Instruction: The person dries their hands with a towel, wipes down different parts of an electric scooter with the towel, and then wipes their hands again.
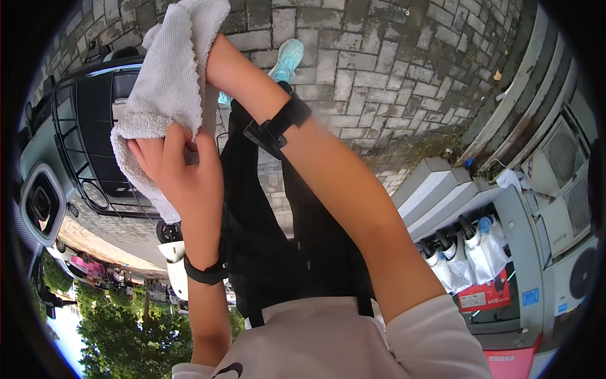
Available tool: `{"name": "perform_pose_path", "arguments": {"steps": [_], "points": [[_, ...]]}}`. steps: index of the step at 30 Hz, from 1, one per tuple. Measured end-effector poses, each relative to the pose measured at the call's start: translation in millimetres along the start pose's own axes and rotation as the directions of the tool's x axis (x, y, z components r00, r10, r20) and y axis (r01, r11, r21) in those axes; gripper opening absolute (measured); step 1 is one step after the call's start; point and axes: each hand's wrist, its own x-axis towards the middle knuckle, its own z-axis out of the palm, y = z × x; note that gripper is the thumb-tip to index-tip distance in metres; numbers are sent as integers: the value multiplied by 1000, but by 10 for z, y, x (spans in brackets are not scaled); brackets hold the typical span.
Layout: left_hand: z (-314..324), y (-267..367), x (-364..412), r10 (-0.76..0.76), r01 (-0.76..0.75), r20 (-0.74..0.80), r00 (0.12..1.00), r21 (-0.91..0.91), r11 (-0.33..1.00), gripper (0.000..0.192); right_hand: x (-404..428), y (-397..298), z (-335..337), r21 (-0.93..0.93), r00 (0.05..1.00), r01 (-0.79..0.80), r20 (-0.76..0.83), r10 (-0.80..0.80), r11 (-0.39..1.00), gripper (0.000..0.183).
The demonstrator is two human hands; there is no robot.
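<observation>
A pale grey terry towel (165,90) hangs between my hands at the upper left, its fluffy edge folded over. My left hand (182,163) grips the near fold of this towel, with the thumb and fingers bent at its edge. My right forearm crosses in front of my legs and reaches the towel's far part. The towel covers my right hand, so its fingers are hidden. A black strap (279,125) with a buckle-like piece circles my right forearm, and a black band (206,272) sits on my left wrist.
Left of the towel stands a vehicle with a black wire basket (71,137) and a rounded light-framed part (43,203). Grey brick paving (360,61) lies ahead, around my light-blue shoe (287,59). Steps (433,189), hanging white bags (483,251) and air-conditioner units (563,156) line the right.
</observation>
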Motion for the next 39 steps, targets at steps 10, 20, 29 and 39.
{"name": "perform_pose_path", "arguments": {"steps": [10,20,29,39], "points": [[109,-79,192,9,-5,-62,998,62,998,11,-81,23,178,397,962,-256,13,273,882,40],[115,-143,204,51,-50,-3,999,155,987,12,-171,-86,252,-93,987,-129,-108,119,987,39],[82,-68,482,-96,96,-7,995,159,983,11,283,-71,183,209,787,-617,138,602,759,42],[106,442,423,-342,354,168,925,-52,934,13,201,563,-351,-203,702,-616,298,647,761,39]]}}
